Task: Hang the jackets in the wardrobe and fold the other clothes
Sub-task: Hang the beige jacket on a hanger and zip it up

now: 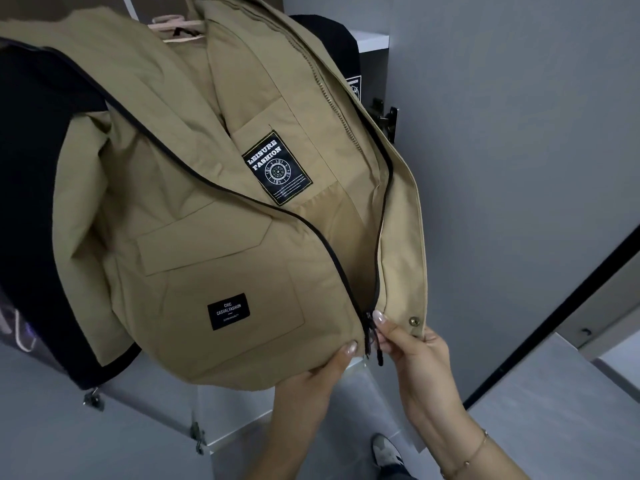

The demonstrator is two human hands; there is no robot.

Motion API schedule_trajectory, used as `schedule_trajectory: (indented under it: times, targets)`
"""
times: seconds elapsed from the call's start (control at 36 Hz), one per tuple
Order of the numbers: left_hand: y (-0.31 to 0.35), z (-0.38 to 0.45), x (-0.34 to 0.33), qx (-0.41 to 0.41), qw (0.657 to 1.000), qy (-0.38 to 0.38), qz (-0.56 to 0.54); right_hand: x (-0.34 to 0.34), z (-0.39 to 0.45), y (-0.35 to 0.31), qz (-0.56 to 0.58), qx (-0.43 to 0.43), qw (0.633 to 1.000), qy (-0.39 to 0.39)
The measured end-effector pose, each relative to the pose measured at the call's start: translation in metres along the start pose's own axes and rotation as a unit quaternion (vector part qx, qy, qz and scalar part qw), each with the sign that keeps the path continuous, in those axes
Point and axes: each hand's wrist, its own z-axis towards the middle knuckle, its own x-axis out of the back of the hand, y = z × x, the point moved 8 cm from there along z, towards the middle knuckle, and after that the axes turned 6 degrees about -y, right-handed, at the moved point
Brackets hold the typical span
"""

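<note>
Zipping the khaki jacket (221, 209), already on its pink hanger (180, 27) in the wardrobe: left hand (325, 368) pinches the hem, right hand (408, 344) pinches the zipper pull (375, 344). Next, probably draw it upward.

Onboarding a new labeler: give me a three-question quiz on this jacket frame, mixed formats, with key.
1. True or false: the tan jacket is fully zipped.
2. Multiple choice: what does the right hand pinch? A) the black zipper pull at the jacket's hem B) the pink hanger C) the wardrobe door hinge
3. Fill in: the left hand holds the jacket's ____ edge, beside the zipper.

Key: 1 false, the front gapes open above the hem. 2 A. 3 bottom.
</note>
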Motion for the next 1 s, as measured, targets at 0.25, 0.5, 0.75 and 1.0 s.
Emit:
schedule_trajectory:
  times: [0.25,0.5,0.75,1.0]
  targets:
    - [-0.014,0.003,0.008,0.030,0.990,0.028,-0.132,0.001,-0.002,0.011,-0.012,-0.016,1.000,-0.016]
    - [-0.006,0.005,0.001,0.014,0.983,0.031,-0.182,-0.012,-0.013,0.018,0.047,-0.020,0.998,-0.042]
    - [0.010,-0.002,0.000,-0.055,0.985,0.091,-0.138,-0.013,-0.016,0.020,0.076,-0.014,0.996,-0.052]
    - [0.007,0.003,-0.002,-0.052,0.978,0.094,-0.176,-0.015,-0.015,0.015,0.087,0.000,0.994,-0.062]
